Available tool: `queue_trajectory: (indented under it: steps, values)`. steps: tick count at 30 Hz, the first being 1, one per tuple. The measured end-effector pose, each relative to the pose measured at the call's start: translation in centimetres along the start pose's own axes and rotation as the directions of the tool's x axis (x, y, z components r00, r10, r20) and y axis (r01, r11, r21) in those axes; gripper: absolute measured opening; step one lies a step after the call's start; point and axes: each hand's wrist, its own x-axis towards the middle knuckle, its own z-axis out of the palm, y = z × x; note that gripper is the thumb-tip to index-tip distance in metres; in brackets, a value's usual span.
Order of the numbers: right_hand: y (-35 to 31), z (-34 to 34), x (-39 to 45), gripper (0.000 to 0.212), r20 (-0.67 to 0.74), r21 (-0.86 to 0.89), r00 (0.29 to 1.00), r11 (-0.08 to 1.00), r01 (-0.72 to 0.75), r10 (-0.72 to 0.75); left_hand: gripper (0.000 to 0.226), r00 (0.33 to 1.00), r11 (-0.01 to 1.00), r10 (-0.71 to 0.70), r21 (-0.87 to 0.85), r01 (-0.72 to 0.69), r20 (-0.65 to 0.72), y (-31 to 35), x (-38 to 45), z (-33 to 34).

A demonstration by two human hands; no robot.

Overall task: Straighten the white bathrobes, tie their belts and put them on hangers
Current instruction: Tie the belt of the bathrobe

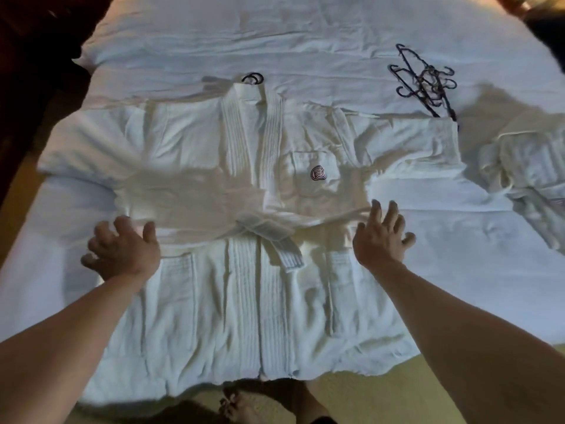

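A white bathrobe (pixel 189 179) lies spread flat on the bed, sleeves out to both sides, a dark logo on its chest pocket. Its belt (pixel 266 229) is knotted at the waist, one end trailing down. A dark hanger hook (pixel 253 78) sticks out above the collar. My left hand (pixel 123 247) hovers at the robe's left waist with fingers spread, holding nothing. My right hand (pixel 382 237) is spread at the right waist, empty too. A second white bathrobe (pixel 526 166) lies crumpled at the right edge.
A pile of several dark hangers (pixel 425 84) lies on the white bed sheet (pixel 305 41) behind the robe's right sleeve. The robe's hem hangs over the bed's near edge, where yellowish floor (pixel 382 396) and my feet show. Dark furniture flanks the bed on the left.
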Motion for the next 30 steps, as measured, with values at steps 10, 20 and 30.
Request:
queue_trajectory:
  steps: [10,20,30]
  values:
    - [3.5,-6.5,-3.4,0.052,0.446,-0.018,0.858,0.956,0.293,-0.254,0.056,0.723,0.757,0.65,-0.128,-0.64,0.234,14.8,-12.0,-2.6]
    - [13.5,-10.4,3.1,0.055,0.461,0.025,0.876,0.989,0.147,-0.142,0.065,0.493,0.589,0.744,-0.093,-0.803,0.451,30.9,-15.7,-2.5]
    - [19.3,-9.9,25.5,0.056,0.426,0.149,0.876,0.973,0.179,-0.226,0.041,0.551,0.678,0.674,-0.116,-0.726,0.492,49.3,-14.8,8.6]
